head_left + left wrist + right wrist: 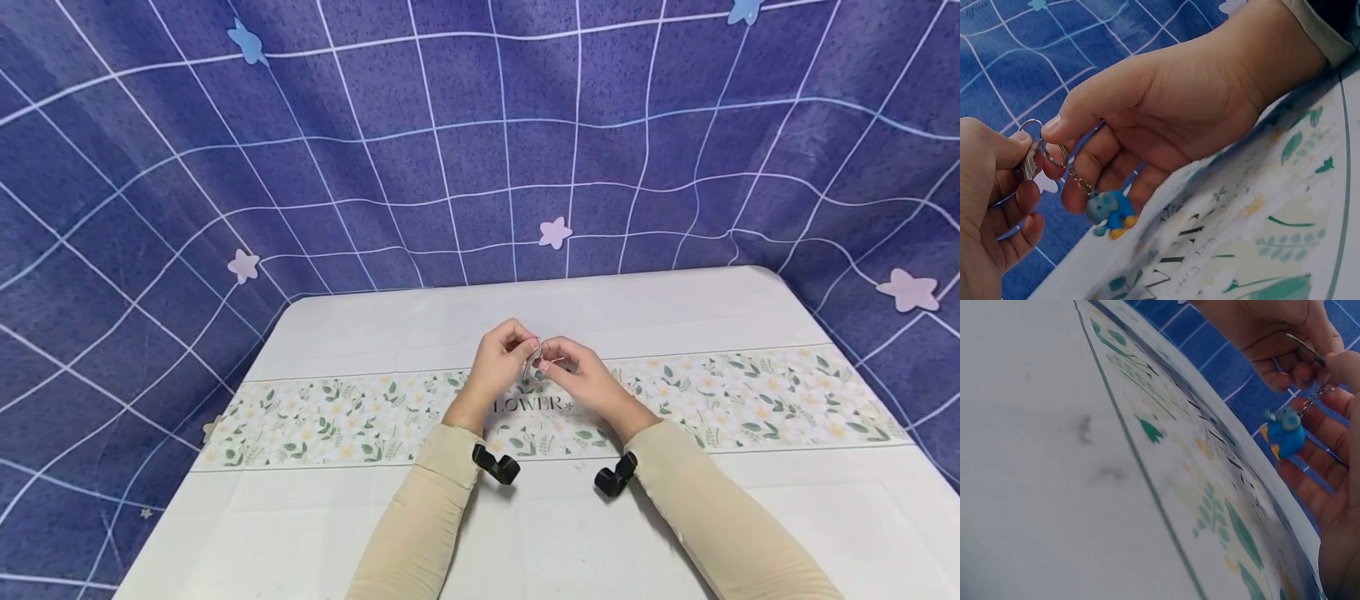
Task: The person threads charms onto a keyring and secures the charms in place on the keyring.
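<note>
Above the printed band on the table, both hands meet over a keychain. My left hand (pixel 498 367) pinches a silver key (pixel 1031 164) between thumb and fingers, at the metal ring. Opposite it, my right hand (pixel 581 379) pinches the metal key ring (pixel 1055 154) with thumb and index finger. A short chain (pixel 1079 179) runs down from the ring to a blue elephant figure (pixel 1112 211) with yellow feet. In the right wrist view the elephant (pixel 1286 432) hangs by the right hand's lower fingers. Fingertips hide part of the ring.
A white table cover (pixel 315 533) bears a flowered band (pixel 322 421) with printed lettering. Behind and beside the table hangs a blue curtain (pixel 465 158) with white grid lines and stars. Black wrist mounts (pixel 497 465) sit at both sleeves.
</note>
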The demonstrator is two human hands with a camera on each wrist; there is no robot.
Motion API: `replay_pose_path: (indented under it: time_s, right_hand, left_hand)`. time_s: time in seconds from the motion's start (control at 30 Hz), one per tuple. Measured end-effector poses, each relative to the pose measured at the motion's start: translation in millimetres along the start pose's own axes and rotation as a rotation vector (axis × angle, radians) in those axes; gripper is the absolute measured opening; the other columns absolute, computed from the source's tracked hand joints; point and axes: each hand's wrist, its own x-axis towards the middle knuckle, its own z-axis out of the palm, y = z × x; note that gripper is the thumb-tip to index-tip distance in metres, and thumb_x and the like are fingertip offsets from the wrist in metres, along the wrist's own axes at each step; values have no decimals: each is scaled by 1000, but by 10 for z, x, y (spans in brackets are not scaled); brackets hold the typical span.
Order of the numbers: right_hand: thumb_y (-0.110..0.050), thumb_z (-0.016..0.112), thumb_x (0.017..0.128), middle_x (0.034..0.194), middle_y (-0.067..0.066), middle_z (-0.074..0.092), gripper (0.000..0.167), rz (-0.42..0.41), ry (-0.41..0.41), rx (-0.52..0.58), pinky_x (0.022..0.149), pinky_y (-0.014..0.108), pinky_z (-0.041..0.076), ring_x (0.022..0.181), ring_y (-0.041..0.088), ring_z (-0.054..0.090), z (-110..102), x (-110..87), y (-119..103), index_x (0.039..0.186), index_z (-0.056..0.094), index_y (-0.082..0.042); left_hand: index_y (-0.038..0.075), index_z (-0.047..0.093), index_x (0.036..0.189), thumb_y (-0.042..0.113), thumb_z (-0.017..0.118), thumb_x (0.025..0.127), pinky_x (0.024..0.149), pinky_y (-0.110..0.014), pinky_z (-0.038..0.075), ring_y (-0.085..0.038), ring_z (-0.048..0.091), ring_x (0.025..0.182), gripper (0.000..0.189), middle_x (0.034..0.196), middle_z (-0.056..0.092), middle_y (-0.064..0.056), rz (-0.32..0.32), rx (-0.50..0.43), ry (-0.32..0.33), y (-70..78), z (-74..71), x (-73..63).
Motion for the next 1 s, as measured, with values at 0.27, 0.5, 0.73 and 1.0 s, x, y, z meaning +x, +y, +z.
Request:
replay_pose_path:
  time_s: [0.27, 0.5, 0.73, 1.0]
  right_hand:
    - [-3, 53, 103, 109, 26, 64, 22, -12, -42, 181, 94, 33, 52, 100, 24, 65, 38, 3, -3, 123, 56, 6]
    - [-1, 55, 102, 103, 28, 65, 21, -28, -73, 255, 90, 35, 54, 96, 25, 67, 56, 13, 0, 119, 56, 10]
    - [0, 59, 99, 103, 27, 67, 16, 14, -89, 237, 88, 36, 56, 95, 26, 69, 70, 14, 4, 112, 62, 11]
    - [3, 59, 98, 108, 29, 67, 22, 34, -73, 258, 88, 33, 57, 95, 25, 71, 36, 8, 10, 117, 61, 15]
  left_hand:
    - [3, 66, 93, 12, 67, 98, 61, -25, 41, -15, 54, 70, 10, 92, 72, -16, 0, 19, 8, 85, -28, 5]
    - [9, 65, 88, 12, 68, 97, 59, -24, 42, -14, 54, 66, 10, 82, 69, -4, 37, 97, 24, 134, -79, 19]
    - [8, 66, 88, 10, 69, 96, 60, -24, 41, -13, 52, 65, 9, 79, 68, -3, 76, 82, 49, 137, -162, 41]
    - [4, 65, 90, 7, 68, 96, 62, -25, 45, -12, 55, 66, 7, 80, 68, -7, 50, 9, 52, 100, -270, 64]
